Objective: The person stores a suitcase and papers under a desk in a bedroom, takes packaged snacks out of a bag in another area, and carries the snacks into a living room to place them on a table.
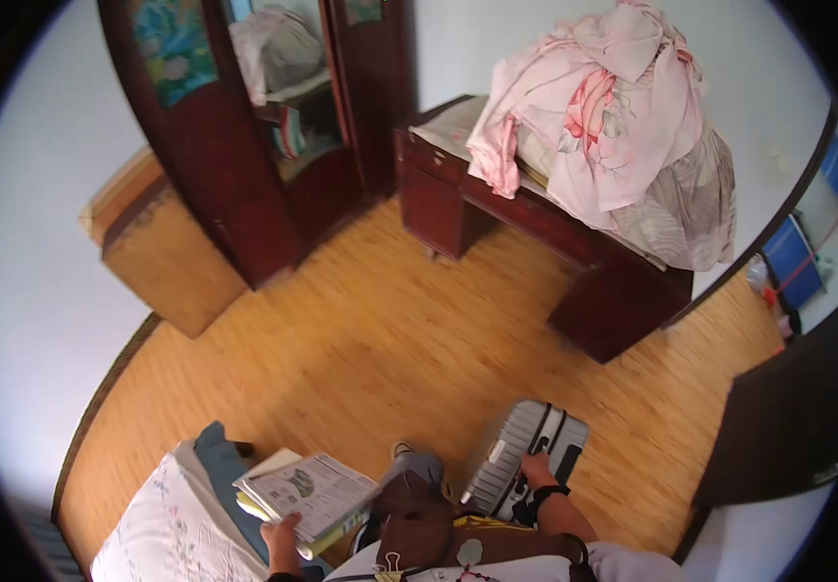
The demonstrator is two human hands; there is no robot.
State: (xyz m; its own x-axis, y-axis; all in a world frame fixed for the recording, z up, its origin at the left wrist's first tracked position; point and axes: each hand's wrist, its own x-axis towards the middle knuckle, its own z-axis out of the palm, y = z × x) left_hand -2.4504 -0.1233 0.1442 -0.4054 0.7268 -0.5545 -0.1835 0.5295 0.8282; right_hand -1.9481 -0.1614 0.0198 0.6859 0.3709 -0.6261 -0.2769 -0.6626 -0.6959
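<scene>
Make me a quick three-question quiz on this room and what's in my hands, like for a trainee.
1. What does the left hand hold?
2. True or false: the pink cloth is heaped on the desk.
3. What colour is the suitcase held by the right hand? A: red. B: silver-grey. C: green.

Key: 1. A stack of printed papers. 2. True. 3. B.

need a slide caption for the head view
Left hand holding a stack of printed papers, right hand on a silver suitcase, over wood-grain floor.
</scene>
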